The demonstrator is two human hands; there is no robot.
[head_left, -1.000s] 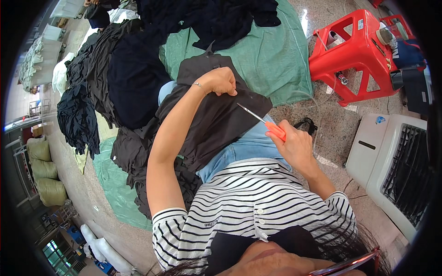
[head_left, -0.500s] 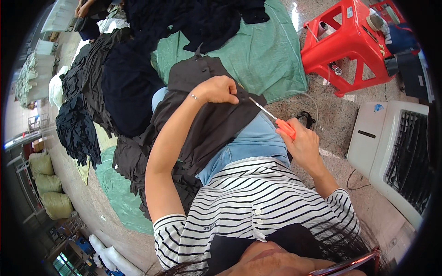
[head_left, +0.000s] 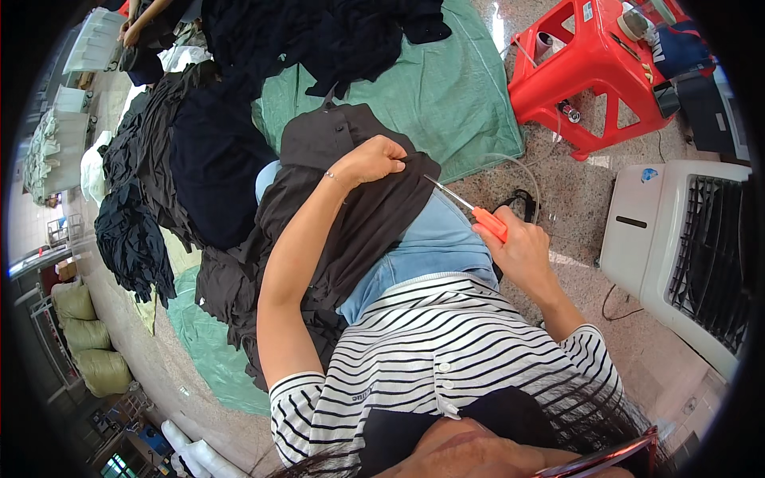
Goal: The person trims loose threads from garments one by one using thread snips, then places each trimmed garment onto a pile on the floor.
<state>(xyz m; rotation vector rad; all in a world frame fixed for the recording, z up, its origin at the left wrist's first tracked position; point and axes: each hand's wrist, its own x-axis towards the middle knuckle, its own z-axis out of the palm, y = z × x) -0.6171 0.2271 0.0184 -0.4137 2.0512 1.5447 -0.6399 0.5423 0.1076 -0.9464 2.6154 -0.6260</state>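
A dark grey-brown garment [head_left: 358, 215] with small buttons lies over my lap, on my light blue jeans [head_left: 446, 231]. My left hand [head_left: 374, 160] is closed in a pinch on its cloth near the right side. In my right hand [head_left: 518, 247] is an orange-handled tool [head_left: 488, 224] with a thin metal shaft, like a small screwdriver. The tip of the shaft points up and left, by the garment's edge, a short way right of my left fingers. Whether the tip touches the cloth I cannot tell.
A green sheet [head_left: 470, 95] on the floor bears dark clothes [head_left: 319, 40]. More dark clothes [head_left: 215, 159] are heaped at left. A red stool [head_left: 590, 72] holding small items stands at right, with a white air cooler [head_left: 653, 231] nearer. Another person's hands [head_left: 131, 33] show far left.
My left hand still pinches the cloth, with its fingers closer to the garment's right edge. The tool stays in my right hand. The whole view has shifted slightly.
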